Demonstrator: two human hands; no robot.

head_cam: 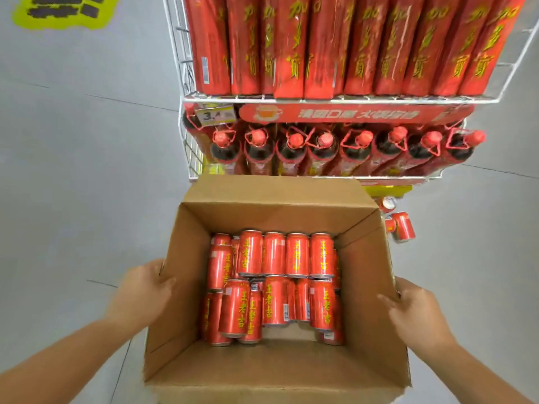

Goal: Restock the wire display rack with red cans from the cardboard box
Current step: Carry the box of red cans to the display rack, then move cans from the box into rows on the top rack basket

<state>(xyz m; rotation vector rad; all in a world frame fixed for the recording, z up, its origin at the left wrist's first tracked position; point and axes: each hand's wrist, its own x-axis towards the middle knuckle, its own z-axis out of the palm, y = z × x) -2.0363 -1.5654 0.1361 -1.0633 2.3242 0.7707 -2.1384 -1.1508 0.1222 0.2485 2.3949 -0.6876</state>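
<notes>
An open cardboard box (pixel 186 301) stands in front of me, holding several red cans (pixel 274 255) with yellow lettering that lie on their sides in loose rows. My left hand (pixel 143 290) grips the box's left wall, fingers curled over the rim. On the right wall, my right hand (pixel 414 307) holds the rim the same way. Beyond the box rises the white wire display rack (pixel 186 97). A few red cans (pixel 404 225) show on its lowest level, just past the box's far right corner.
The rack's top shelf carries tall red cartons (pixel 320 48). The shelf under it has dark bottles with red caps (pixel 294 147) below a red banner and a price tag (pixel 215 115). Grey tiled floor lies on both sides, with a yellow floor marking (pixel 64 10) at far left.
</notes>
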